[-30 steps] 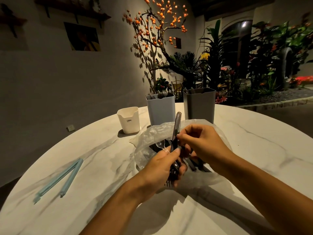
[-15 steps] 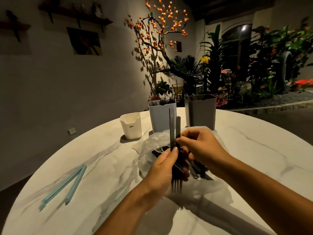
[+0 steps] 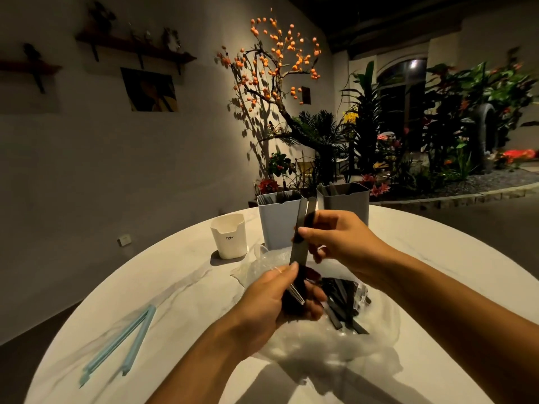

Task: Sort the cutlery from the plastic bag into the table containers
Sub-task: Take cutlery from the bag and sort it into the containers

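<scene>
Round marble table [image 3: 175, 301] carries a crumpled clear plastic bag [image 3: 335, 342] holding loose dark cutlery [image 3: 347, 304]. Behind the bag stand a dark grey container [image 3: 345, 204], a pale blue container [image 3: 275, 223] and a white cup [image 3: 229, 237]. Right hand [image 3: 341, 237] pinches two dark upright handles [image 3: 303, 228]; left hand [image 3: 277, 301] grips their lower ends above the bag.

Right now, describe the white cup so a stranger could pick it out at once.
On the round marble table, three containers stand in a row at the far edge. The white cup is the leftmost, left of the pale blue bin and the dark grey bin. It is the shortest, rounded, and shows small dark lettering on its front.
</scene>
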Demonstrator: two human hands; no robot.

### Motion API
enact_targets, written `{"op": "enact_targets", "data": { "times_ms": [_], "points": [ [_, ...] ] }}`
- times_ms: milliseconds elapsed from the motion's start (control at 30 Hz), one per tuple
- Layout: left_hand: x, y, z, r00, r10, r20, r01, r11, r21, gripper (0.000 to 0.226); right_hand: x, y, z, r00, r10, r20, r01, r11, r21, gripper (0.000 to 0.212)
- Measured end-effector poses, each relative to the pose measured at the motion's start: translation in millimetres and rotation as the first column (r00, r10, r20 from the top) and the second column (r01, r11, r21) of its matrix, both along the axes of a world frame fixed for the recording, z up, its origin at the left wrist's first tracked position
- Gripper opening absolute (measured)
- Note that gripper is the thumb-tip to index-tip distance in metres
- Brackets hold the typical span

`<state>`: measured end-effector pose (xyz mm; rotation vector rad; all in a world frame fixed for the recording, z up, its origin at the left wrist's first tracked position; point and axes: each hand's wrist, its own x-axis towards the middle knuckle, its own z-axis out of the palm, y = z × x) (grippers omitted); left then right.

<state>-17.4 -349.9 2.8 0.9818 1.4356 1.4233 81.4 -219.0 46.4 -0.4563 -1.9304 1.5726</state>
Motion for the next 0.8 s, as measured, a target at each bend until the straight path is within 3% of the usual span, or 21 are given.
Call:
{"op": "enact_targets", "data": {
  "times_ms": [233, 300, 333, 367, 433, 467, 533, 633, 800],
  "points": [
    [-16.3, -5.1, 11.6, 0.946, 0.24, -0.22, -0.239, 0.97, 0.032, 0.04, -2.1, -0.6, 17.5, 0.998, -0.066, -0.022, 0.065, 0.997, -0.043, 0.005],
    [-21.0, -4.4, 19.0, 0.925, 0.261, -0.275, -0.26, 0.965, 0.041, 0.042, -4.6, 2.5, 19.8, 0.992, -0.127, -0.013, 0.127, 0.991, 0.028, 0.014],
    [-22.9, -3.3, 23.1, 0.917, 0.271, -0.291, -0.272, 0.962, 0.038, 0.043, -6.5, 5.5, 19.4, 0.977, -0.213, -0.016, 0.213, 0.967, 0.138, 0.023],
    [-24.8, -1.9, 27.0, 0.908, 0.291, -0.302, -0.296, 0.955, 0.03, 0.043, -7.9, 8.1, 18.8, 0.946, -0.322, -0.042, 0.318, 0.891, 0.325, 0.033],
    [-28.5, 2.8, 34.0, 0.889, 0.335, -0.31, -0.35, 0.937, 0.008, 0.044, -7.9, 8.5, 17.9, 0.885, -0.423, -0.195, 0.423, 0.553, 0.718, 0.046],
    [-30.0, 5.3, 37.7, 0.885, 0.345, -0.312, -0.363, 0.932, 0.001, 0.044, -7.6, 6.6, 18.1, 0.894, -0.363, -0.264, 0.399, 0.372, 0.838, 0.047],
    [-31.2, 10.3, 45.0, 0.877, 0.347, -0.332, -0.371, 0.929, -0.008, 0.044, -9.0, 0.5, 18.1, 0.959, -0.21, -0.192, 0.222, 0.132, 0.966, 0.044],
    [-30.3, 15.2, 57.2, 0.856, 0.346, -0.386, -0.378, 0.926, -0.008, 0.04, -17.5, -2.4, 16.3, 0.99, -0.135, -0.045, 0.042, -0.027, 0.999, 0.04],
    [-29.5, 15.4, 73.2, 0.923, 0.26, -0.284, -0.276, 0.961, -0.017, 0.042, -18.3, 6.1, 26.0, 0.988, -0.122, -0.095, 0.074, -0.171, 0.982, 0.027]
  ]
}}
